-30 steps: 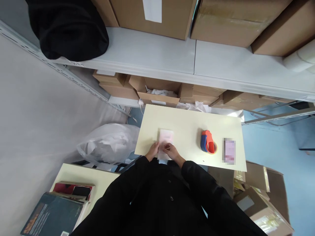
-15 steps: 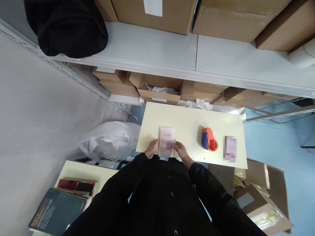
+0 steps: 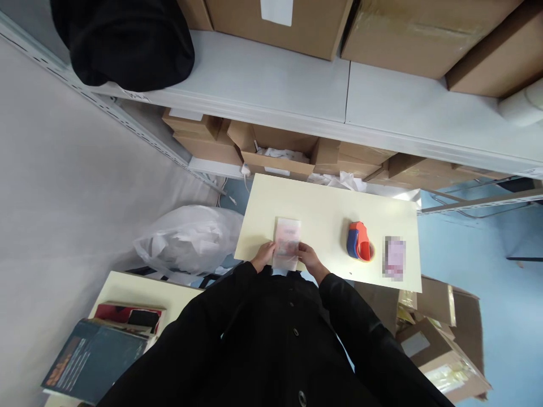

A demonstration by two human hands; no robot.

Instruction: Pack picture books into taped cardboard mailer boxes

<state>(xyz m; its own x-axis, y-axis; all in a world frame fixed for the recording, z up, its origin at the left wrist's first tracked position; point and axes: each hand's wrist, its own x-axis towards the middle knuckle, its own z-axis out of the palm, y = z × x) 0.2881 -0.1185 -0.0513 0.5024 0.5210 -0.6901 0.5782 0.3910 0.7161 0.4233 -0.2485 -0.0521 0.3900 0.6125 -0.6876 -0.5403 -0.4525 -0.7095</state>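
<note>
A flat pinkish packet in a translucent whitish wrapper (image 3: 287,240) lies near the front edge of the cream table (image 3: 322,209). My left hand (image 3: 264,254) grips its left edge, fingers pressed together. On the opposite side, my right hand (image 3: 309,257) has its fingers closed on the right edge of the packet. The packet's print shows only faintly through the wrapper. Right of my hands stands a red and blue tape dispenser (image 3: 358,241) with a roll of tape. A pixelated pinkish item (image 3: 395,258) lies near the table's right end.
Behind the table, a grey shelf (image 3: 271,79) holds cardboard boxes (image 3: 275,28) and a black cloth item (image 3: 127,45). A clear plastic bag (image 3: 190,240) sits at the left. Books (image 3: 97,356) lie on another surface at lower left, and cardboard boxes (image 3: 441,350) stand at lower right.
Both hands have closed in on the packet's side edges. My left hand is slightly lower, and my right fingers now reach onto the right edge. The view has shifted a little.
</note>
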